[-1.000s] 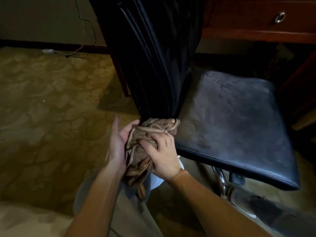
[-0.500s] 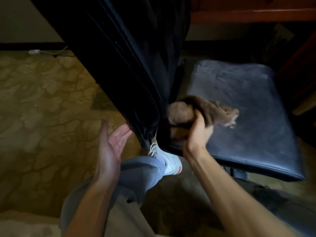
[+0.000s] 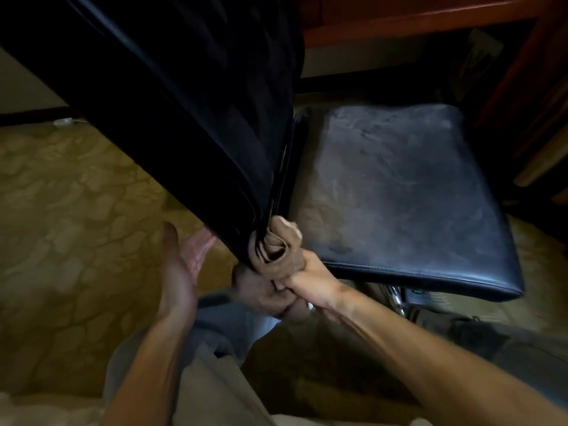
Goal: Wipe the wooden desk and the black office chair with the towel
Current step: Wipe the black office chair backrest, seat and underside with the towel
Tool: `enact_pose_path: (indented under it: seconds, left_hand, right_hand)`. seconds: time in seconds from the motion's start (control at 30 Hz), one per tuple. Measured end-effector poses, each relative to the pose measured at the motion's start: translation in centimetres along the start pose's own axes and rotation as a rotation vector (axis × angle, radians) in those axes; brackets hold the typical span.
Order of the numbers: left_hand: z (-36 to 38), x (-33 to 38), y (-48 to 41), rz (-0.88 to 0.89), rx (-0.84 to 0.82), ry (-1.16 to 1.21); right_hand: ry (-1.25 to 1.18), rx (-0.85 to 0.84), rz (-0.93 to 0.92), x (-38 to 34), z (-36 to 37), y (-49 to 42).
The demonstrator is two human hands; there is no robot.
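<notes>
The towel (image 3: 276, 250) sat bunched against the bottom corner of the office chair backrest (image 3: 184, 103), which ran from there up toward eleven o'clock. The seat (image 3: 399, 195) lay at the towel's two o'clock, with the desk (image 3: 430, 20) behind it at one. The right hand (image 3: 307, 272) gripped the towel from five o'clock. The left hand (image 3: 181, 272) stood at nine o'clock, just beside the backrest's lower edge and apart from the towel. A trouser leg (image 3: 227, 327) lay below at six, over the carpet (image 3: 61, 226).

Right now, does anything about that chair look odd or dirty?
Yes: the black chair's seat is filmed with pale dust and smears, unlike its dark backrest. The right hand holds the towel bunched at the backrest's lower corner.
</notes>
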State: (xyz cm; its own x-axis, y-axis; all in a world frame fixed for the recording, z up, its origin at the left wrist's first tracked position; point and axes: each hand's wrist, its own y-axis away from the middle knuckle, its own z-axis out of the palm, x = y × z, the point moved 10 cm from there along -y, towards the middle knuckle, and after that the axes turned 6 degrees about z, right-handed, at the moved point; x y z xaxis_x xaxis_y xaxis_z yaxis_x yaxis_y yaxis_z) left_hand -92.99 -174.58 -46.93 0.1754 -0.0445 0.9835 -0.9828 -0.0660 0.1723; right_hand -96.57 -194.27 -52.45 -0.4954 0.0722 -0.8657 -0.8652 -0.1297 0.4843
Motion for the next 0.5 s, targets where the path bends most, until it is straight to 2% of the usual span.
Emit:
enact_pose_path:
  seconds: [0.07, 0.13, 0.2, 0.3, 0.37, 0.43, 0.5]
  left_hand:
    - [0.5, 0.8, 0.8, 0.127, 0.024, -0.253]
    - [1.8, 2.2, 1.5, 0.289, 0.026, -0.511]
    - [1.9, 3.4, 1.0, 0.391, 0.073, -0.659]
    - [1.6, 4.5, -0.7, 0.49, 0.124, -0.818]
    - [0.5, 4.2, -2.0, 0.439, 0.141, -0.882]
    - [-0.7, 3.9, -4.3, 0.298, 0.153, -0.964]
    - [-1.2, 5.0, -6.8, 0.212, 0.175, -0.927]
  right_hand:
    - [-0.075, 0.072, -0.038, -0.5, -3.4, 2.0]
    - [-0.236, 0.222, -0.052, -1.0, -8.3, 4.0]
    - [-0.316, 0.344, -0.063, -1.2, -12.7, 5.7]
    - [-0.351, 0.406, -0.098, -2.2, -17.3, 7.8]
    - [-0.347, 0.421, -0.127, -3.0, -19.3, 8.6]
    - [-0.343, 0.443, -0.164, -3.6, -21.0, 8.9]
    - [-0.329, 0.452, -0.178, -4.0, -21.7, 8.8]
